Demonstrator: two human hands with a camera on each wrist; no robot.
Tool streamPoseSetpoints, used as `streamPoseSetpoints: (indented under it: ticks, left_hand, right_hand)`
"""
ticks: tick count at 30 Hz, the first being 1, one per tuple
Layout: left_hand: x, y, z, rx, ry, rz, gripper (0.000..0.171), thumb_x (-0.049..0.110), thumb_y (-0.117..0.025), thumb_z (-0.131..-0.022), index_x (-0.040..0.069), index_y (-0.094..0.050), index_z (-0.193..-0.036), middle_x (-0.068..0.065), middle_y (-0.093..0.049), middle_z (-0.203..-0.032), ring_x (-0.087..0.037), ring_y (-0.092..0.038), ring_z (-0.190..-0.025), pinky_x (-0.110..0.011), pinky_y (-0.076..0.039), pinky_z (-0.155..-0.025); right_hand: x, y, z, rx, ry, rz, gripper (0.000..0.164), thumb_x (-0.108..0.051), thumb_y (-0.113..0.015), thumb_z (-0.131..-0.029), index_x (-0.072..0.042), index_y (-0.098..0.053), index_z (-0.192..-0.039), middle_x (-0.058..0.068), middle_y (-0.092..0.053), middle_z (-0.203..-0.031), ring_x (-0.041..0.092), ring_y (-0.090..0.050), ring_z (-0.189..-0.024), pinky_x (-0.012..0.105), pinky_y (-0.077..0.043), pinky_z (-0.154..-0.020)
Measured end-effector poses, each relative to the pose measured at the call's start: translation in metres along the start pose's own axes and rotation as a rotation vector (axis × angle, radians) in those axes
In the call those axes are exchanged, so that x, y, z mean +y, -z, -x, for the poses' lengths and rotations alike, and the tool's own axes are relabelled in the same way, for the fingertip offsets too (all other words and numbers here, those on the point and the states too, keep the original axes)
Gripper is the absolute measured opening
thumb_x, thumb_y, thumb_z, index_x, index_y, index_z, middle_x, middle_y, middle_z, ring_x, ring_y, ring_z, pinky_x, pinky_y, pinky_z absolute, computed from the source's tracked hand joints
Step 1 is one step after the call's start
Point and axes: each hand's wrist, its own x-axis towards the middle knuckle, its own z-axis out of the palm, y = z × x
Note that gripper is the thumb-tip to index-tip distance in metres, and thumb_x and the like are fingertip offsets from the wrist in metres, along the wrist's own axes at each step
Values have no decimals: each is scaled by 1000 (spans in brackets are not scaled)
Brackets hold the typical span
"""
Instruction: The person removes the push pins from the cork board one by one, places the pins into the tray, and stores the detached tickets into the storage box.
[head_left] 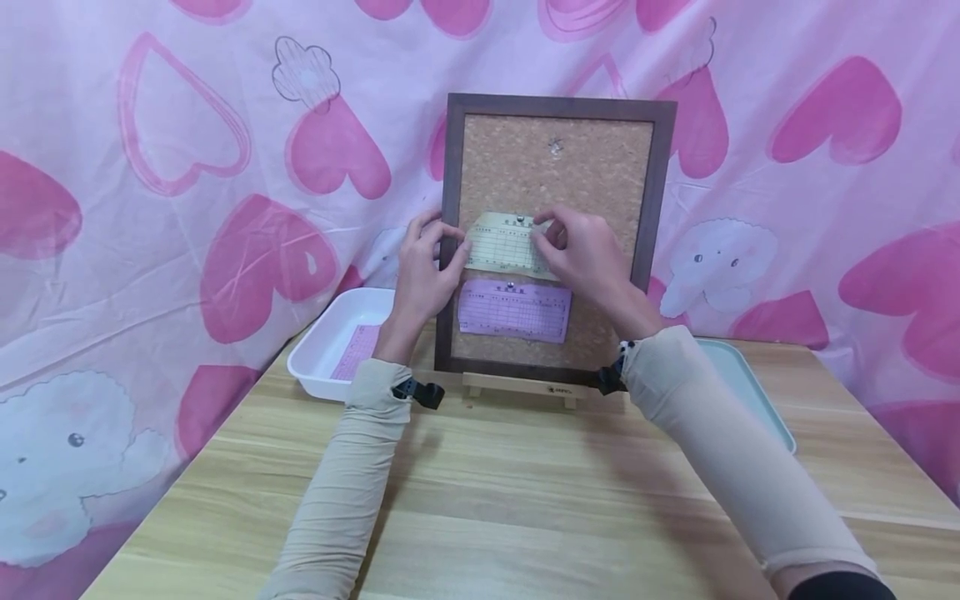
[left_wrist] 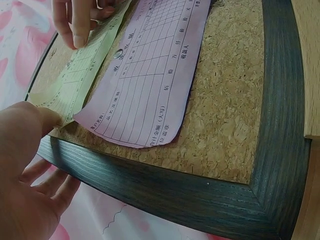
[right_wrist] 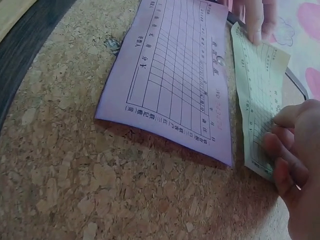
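So, from the left: a white plastic tray (head_left: 318, 386) is parked on the wood-grain table (head_left: 480, 508), with a pink printed paper slip (head_left: 352, 354) left in it. Next, at the dark-framed cork board (head_left: 555, 183), the pale green printed paper slip (head_left: 502, 245) is being handled at both ends. Its left end seems to be pinched by the thumb and index finger of the left hand (head_left: 427, 271), the other fingers being kept loose past the frame. At the top middle, it's been fixed by a small silver pin (head_left: 521, 218). Its right end is pinched by the curled fingers of the right hand (head_left: 588, 250). Farther right, a pale teal tray (head_left: 741, 379) is partly hidden by the sleeve.

Tip: paper this thin is probably best held lightly, both ends pulled evenly so it's levelled without the pinhole being torn. The pinned purple printed paper slip (head_left: 513, 312) just below could be used as a straightness guide, and shouldn't get snagged.

As for position: the green slip is found directly right of the left hand's fingertips and directly left of the right hand's, touched by both. The pin is placed just left of the right fingertips.
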Motion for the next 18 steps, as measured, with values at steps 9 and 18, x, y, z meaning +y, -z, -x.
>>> streamPoseSetpoints:
  ticks: [9, 18]
  left_hand:
    - [0, -2, 2, 0, 9, -32, 16, 19, -74, -99, 5, -76, -105, -20, -58, -154, -31, -51, -150, -50, -55, -104]
    - [1, -3, 3, -3, 15, -46, 16, 20, -73, -100, 5, -76, -105, -23, -58, -154, -32, -49, -153, -54, -36, -128]
  right_hand:
    - [-5, -2, -7, 55, 16, 72, 24, -29, -66, -107, -12, -77, -121, 6, -78, -92, 23, -68, -80, 37, -49, -71]
    - [-11, -3, -10, 63, 51, 96, 22, -26, -68, -105, -15, -78, -122, 4, -78, -88, 22, -65, -73, 35, -44, -62]
